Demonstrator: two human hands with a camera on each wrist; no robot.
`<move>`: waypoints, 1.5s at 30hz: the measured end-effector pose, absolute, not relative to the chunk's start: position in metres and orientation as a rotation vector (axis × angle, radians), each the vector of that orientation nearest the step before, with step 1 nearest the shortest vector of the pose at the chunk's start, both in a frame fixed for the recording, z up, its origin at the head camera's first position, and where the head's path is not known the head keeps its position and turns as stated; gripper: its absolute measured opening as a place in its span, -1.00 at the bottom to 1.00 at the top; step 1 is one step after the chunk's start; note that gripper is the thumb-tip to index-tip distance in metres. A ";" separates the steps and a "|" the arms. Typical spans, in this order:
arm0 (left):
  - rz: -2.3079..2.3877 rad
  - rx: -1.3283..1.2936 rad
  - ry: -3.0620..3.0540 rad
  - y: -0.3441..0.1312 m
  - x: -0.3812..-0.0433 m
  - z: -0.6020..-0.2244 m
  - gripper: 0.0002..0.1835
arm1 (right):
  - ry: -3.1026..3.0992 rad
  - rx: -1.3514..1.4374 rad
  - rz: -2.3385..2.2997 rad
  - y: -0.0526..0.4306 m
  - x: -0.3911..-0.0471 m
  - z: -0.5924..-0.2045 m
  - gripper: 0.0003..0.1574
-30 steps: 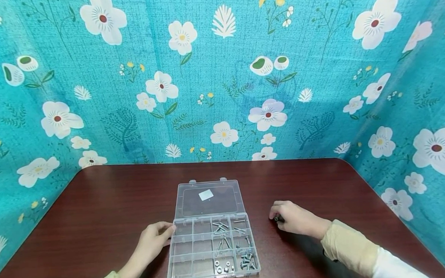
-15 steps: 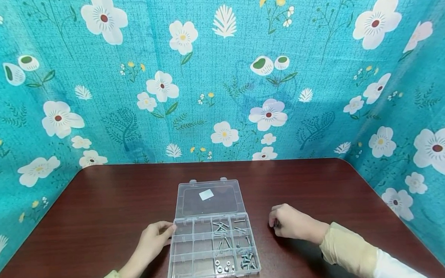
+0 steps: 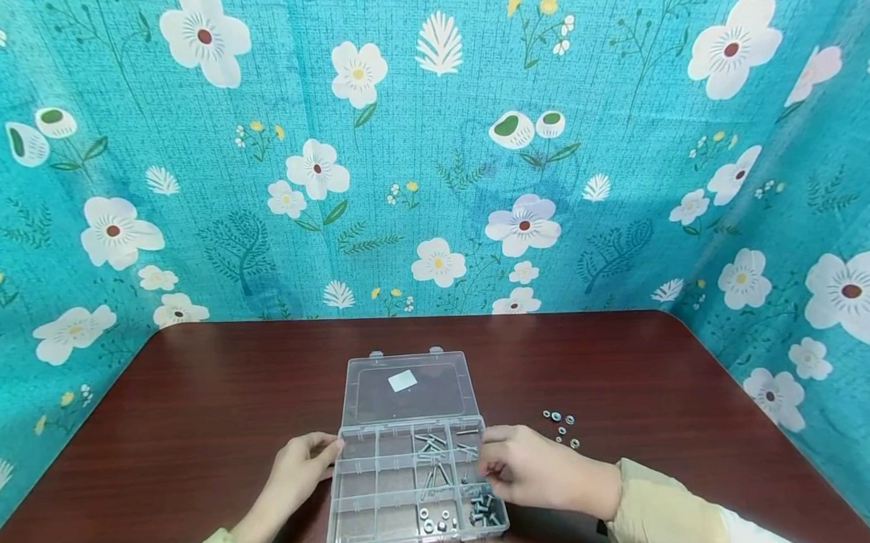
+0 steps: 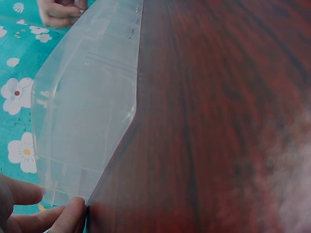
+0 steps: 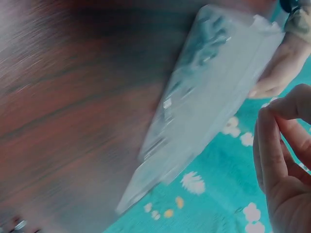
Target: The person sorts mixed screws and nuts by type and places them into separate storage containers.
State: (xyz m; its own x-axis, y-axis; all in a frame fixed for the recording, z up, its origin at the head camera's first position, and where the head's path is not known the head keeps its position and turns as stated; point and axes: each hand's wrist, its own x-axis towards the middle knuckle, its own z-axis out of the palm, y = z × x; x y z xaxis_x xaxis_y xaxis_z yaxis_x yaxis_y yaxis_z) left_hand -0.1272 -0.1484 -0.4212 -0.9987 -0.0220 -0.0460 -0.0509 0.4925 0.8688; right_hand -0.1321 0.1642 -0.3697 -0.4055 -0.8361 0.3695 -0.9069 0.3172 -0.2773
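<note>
A clear plastic compartment box (image 3: 358, 522) stands on the table with its lid (image 3: 411, 398) folded back. My left hand (image 3: 301, 468) holds its left edge, thumb at the rim; in the left wrist view thumb and fingers (image 4: 73, 213) pinch a corner. My right hand (image 3: 534, 470) is over the box's right edge. Its thumb and fingertips meet in the right wrist view, pinching what seems a small nut, hidden by the fingers. Screws (image 3: 431, 443) lie in the right-hand compartments, short bolts (image 3: 483, 511) at front right, and nuts (image 3: 428, 526) beside them.
Several loose nuts (image 3: 555, 417) lie on the dark red-brown table (image 3: 215, 411), right of the box. A blue flowered cloth (image 3: 402, 184) hangs behind the table and at both sides.
My right hand has moved left from the loose nuts to the box's right edge, uncovering the nuts on the table. The left hand and the box stay where they were.
</note>
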 end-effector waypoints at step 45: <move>1.572 -0.086 2.693 -0.148 -0.126 -0.422 -0.71 | -2.568 1.399 0.441 0.206 -0.165 -0.363 -0.79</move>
